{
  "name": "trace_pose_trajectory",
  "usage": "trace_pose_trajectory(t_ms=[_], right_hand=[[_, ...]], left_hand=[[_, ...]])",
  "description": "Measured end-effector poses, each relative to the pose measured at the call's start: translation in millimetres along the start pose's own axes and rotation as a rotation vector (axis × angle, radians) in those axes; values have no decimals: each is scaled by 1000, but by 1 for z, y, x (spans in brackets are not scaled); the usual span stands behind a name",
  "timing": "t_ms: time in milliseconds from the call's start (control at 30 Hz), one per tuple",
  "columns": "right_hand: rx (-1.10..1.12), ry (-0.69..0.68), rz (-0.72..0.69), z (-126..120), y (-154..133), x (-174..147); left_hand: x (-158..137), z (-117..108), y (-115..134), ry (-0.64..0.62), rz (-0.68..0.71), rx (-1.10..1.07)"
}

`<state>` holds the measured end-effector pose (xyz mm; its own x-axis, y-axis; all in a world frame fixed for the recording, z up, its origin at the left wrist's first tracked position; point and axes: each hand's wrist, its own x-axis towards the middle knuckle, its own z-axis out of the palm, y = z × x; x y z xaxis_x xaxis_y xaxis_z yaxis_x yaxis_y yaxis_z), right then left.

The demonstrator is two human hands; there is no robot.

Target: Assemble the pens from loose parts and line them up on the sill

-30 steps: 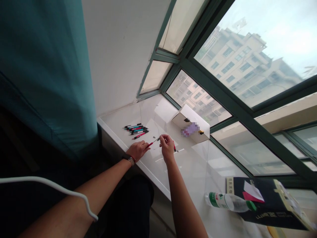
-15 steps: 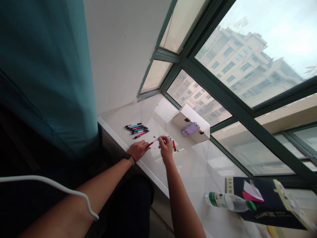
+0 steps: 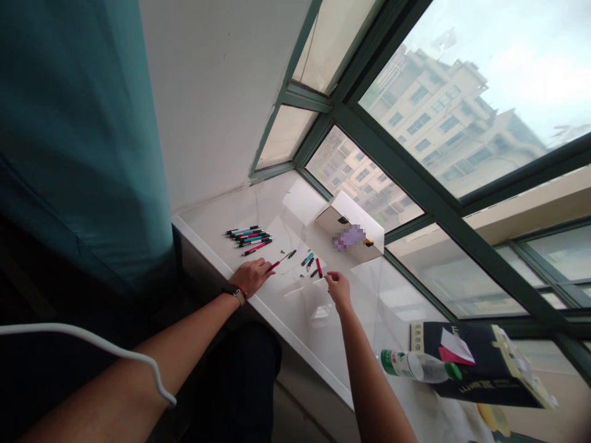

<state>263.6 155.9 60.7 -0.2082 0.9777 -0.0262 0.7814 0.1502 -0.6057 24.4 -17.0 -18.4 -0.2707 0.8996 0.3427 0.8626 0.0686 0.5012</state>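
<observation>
My left hand (image 3: 252, 277) is closed around a red pen barrel (image 3: 273, 266) near the counter's front edge, and a thin refill sticks out of it toward the upper right. My right hand (image 3: 338, 288) is off to the right with thumb and fingers bent together; whatever is between them is too small to make out. Just left of its fingertips lies a loose red barrel piece (image 3: 319, 267). Teal pen parts (image 3: 307, 259) and several tiny dark bits are scattered beside it. A dark grip piece (image 3: 292, 253) rests beyond the refill's tip. Assembled click pens (image 3: 249, 236) lie in a row at the left.
A white box (image 3: 353, 227) with a blurred purple patch stands by the window. At the right, a plastic bottle (image 3: 418, 366) with a green cap lies against a dark paper bag (image 3: 480, 363). A white cable (image 3: 92, 338) crosses over my left arm. A teal curtain (image 3: 83, 123) hangs left.
My right hand has moved away from the refill's tip toward the right, uncovering the loose parts and dark grip piece. My left hand still holds the red barrel. The view has shifted slightly.
</observation>
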Motion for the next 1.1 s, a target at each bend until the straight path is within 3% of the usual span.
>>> trace_pose_trajectory(t_ms=[133,300,467,700,800,900,1100], right_hand=[[-234,-178,17,11,6,-1],[-243,-121,148,33,-5,5],[-145,-147,282,41,-9,20],[-84,-112,302,38,-6,6],[107,-90,179,32,-16,-11],[287,-179,-74,21,-41,-27],[281,-243,-425,1,-103,-39]], left_hand=[[0,1,0,3,-6,-4],[0,-1,0,-5,0,-8],[1,-1,1,-12,0,14],[2,-4,1,-16,4,26],[1,-4,1,-20,6,11],[1,-4,1,-21,9,11],[0,-3,1,-18,-3,4]])
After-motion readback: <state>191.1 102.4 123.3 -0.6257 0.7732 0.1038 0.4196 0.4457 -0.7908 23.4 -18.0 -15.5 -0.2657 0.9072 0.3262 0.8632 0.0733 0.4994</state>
